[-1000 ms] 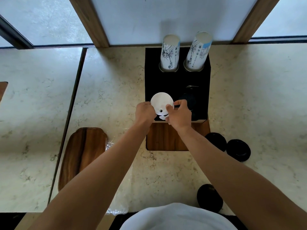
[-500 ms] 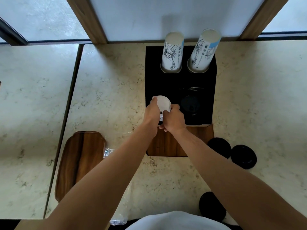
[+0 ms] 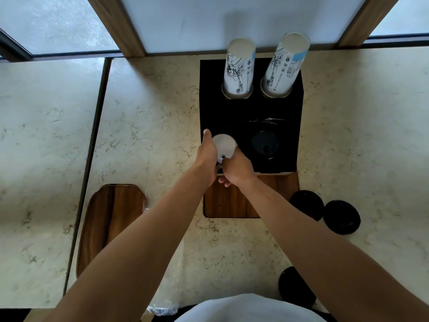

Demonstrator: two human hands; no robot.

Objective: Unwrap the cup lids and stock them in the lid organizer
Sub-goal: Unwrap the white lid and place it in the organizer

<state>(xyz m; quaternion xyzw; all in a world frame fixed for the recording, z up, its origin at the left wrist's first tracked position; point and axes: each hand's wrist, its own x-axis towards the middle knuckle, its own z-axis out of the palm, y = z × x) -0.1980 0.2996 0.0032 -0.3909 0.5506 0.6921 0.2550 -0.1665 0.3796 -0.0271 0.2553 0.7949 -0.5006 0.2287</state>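
Note:
A black lid organizer (image 3: 287, 108) with a wooden front stands on the marble counter. Two stacks of printed paper cups (image 3: 239, 68) rise from its back holes. A stack of white lids (image 3: 224, 146) sits in the front left slot, and both hands close around it: my left hand (image 3: 209, 156) on its left side, my right hand (image 3: 236, 169) on its near right side. Black lids (image 3: 264, 142) lie in the front right slot. More black lids (image 3: 342, 219) rest on the counter to the right, and another pile of black lids (image 3: 296, 289) sits near my body.
A wooden board (image 3: 106, 219) lies at the left near a seam in the counter. Crumpled clear plastic wrap (image 3: 164, 305) lies by the counter's near edge under my left arm. A window frame runs along the back.
The white lids have gone down from a tilted position above the slot into the front left slot. Both hands followed them down and stay on them.

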